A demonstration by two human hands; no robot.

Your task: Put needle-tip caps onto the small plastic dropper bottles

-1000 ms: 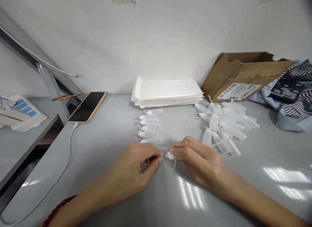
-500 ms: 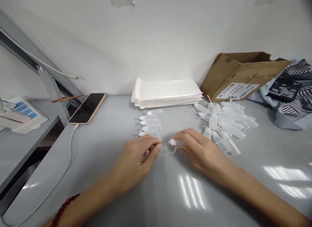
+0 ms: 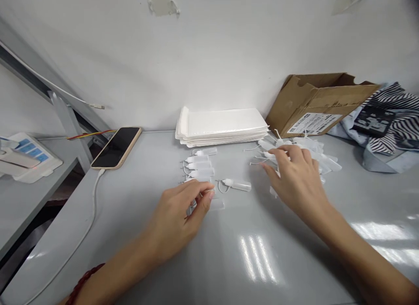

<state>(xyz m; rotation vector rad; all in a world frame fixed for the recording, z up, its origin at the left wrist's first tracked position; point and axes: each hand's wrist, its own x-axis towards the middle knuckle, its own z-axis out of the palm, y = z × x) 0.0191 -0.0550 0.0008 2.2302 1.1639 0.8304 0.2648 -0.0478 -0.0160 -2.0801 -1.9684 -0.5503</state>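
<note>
Small translucent plastic dropper bottles [image 3: 199,165] with white tips and tethered caps lie in a column left of centre. At the column's near end, my left hand [image 3: 188,209] pinches with thumb and forefinger around a dropper bottle [image 3: 218,203], whose clear end sticks out past the thumb; the rest is hidden. A single dropper bottle [image 3: 239,185] rests on the table between my hands, tip to the left. My right hand [image 3: 296,174] is over the loose pile of bottles [image 3: 327,163], with its thumb and fingers apart; its fingertips partly cover the pile.
White padded envelopes [image 3: 225,123] are stacked against the wall. To their right stands an open cardboard box [image 3: 314,102], with striped and blue cloth [image 3: 381,152] beside it. A phone [image 3: 117,147] on a white charging cable [image 3: 94,200] lies at the left table edge.
My right hand has let go of a dropper bottle, now lying mid-table, and moved right over the pile. My left hand stays almost where it was.
</note>
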